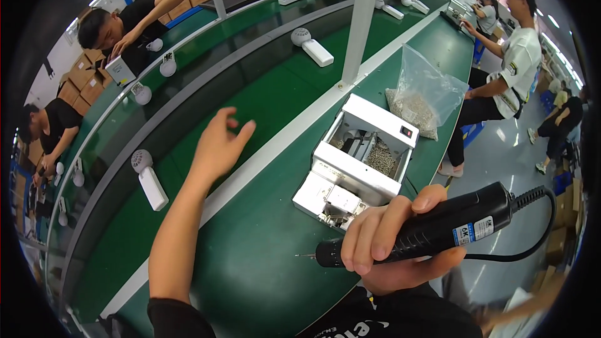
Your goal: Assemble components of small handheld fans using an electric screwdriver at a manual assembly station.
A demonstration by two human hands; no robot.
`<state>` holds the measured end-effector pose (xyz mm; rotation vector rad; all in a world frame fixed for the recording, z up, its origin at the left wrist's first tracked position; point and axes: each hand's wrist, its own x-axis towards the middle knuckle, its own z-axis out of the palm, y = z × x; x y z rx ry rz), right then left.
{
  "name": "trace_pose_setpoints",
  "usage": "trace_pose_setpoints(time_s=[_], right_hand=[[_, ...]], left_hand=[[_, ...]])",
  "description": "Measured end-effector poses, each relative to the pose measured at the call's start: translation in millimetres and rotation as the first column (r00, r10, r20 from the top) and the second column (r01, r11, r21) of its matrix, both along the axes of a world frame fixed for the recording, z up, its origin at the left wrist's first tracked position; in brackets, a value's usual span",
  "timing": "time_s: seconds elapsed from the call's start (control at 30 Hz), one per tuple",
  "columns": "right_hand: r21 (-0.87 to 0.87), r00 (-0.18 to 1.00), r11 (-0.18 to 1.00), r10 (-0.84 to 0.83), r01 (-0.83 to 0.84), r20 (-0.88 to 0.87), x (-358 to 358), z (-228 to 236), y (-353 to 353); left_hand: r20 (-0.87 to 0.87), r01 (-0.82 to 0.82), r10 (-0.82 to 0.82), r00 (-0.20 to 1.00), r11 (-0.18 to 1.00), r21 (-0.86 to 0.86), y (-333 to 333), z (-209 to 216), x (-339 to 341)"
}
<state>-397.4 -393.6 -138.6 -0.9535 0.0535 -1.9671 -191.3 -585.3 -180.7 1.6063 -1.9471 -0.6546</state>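
Note:
My right hand is wrapped round a black corded electric screwdriver, its thin bit pointing left above the green worktable. Over the edge of the green conveyor belt reaches my left hand, fingers apart and holding nothing. Just beyond the screwdriver stands a white screw feeder, its open tray filled with small screws. On the belt lie white handheld devices with round grey perforated heads: one device left of my left forearm, another device farther up.
A clear plastic bag of screws lies behind the feeder. A white upright post rises from the rail between worktable and belt. The screwdriver's black cable loops at the right. Co-workers sit across the belt and farther along the right side.

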Motion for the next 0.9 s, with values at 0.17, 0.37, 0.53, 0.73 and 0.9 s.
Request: trace_pose_setpoints(time_s=[0.17,0.37,0.53,0.73,0.9], right_hand=[[-0.008,0.996,0.998,-0.055,0.055,-0.076,3.6,7.8,0.0],[0.019,0.992,0.995,-0.094,0.095,-0.083,0.3,4.9,-4.7],[0.117,0.998,0.993,-0.017,0.023,-0.057,5.9,3.5,-7.0],[0.136,0.994,0.987,-0.069,0.080,-0.087,-6.6,9.4,-4.6],[0.162,0.999,0.986,-0.042,0.039,0.014,-7.7,8.0,-6.8]], left_hand=[[0.008,-0.049,0.049,0.999,0.999,0.011,-104.5,-44.0,-60.3],[0.192,0.098,-0.067,0.979,0.983,-0.157,-138.7,-27.2,-162.7],[0.271,-0.025,0.066,0.960,0.988,-0.154,-163.5,-29.8,-172.8],[0.064,-0.059,0.057,0.996,0.998,0.024,-204.9,-30.6,-184.1],[-0.878,0.477,0.320,0.356,0.746,0.465,-208.1,-45.1,-97.9]])
